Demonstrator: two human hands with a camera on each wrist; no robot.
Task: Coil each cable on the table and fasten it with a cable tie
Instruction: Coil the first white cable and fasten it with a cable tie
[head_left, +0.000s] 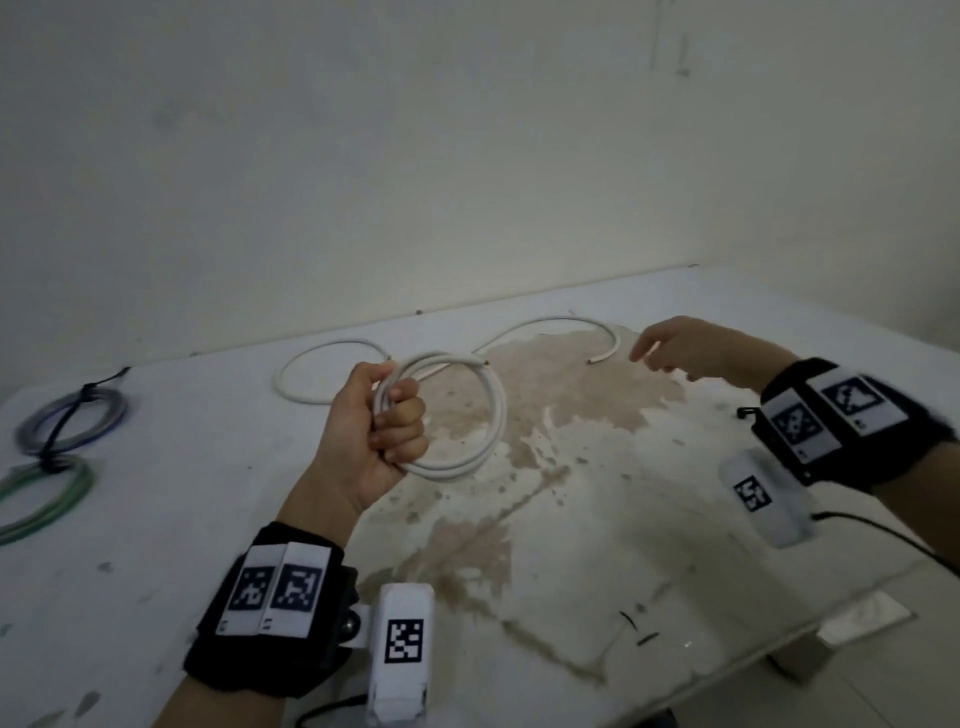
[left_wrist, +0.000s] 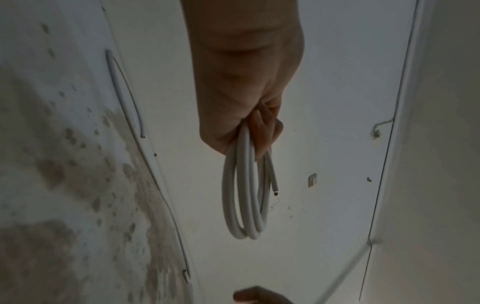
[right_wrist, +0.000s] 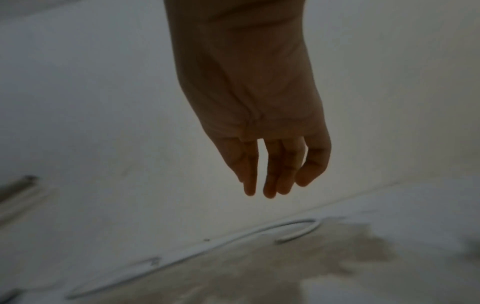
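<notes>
We see a white table (head_left: 156, 519) with a wide brownish stain (head_left: 519, 426) spread over its middle, set against a pale wall (head_left: 467, 130). On its far part lies a loose white cable (head_left: 332, 345), curving in an open loop at the left and running on in an arc to a cut end near the right hand. At the table's left edge lie two tied coils, a bluish coil (head_left: 72, 421) farther off and a green coil (head_left: 47, 499) nearer, each crossed by a dark tie.

Our left hand (head_left: 376, 441) is raised over the table with its fingers curled tightly round a coiled white cable (head_left: 467, 415) of about three turns; the left wrist view shows those turns (left_wrist: 244, 201) hanging from the fist (left_wrist: 246, 92), one cut end sticking out. Our right hand (head_left: 696, 348) hovers above the far right of the stain, fingers straight and slightly spread, holding nothing; the right wrist view (right_wrist: 262, 144) confirms this, though it is dim and blurred.

Both wrists wear black bands (head_left: 270, 613) with white tags bearing square black-and-white code patterns, and a white camera box (head_left: 400, 654) with the same kind of pattern. There seem to be tiny characters under the patterns, but we cannot read them. Two small dark slivers (head_left: 636, 626) lie near the table's front edge.
</notes>
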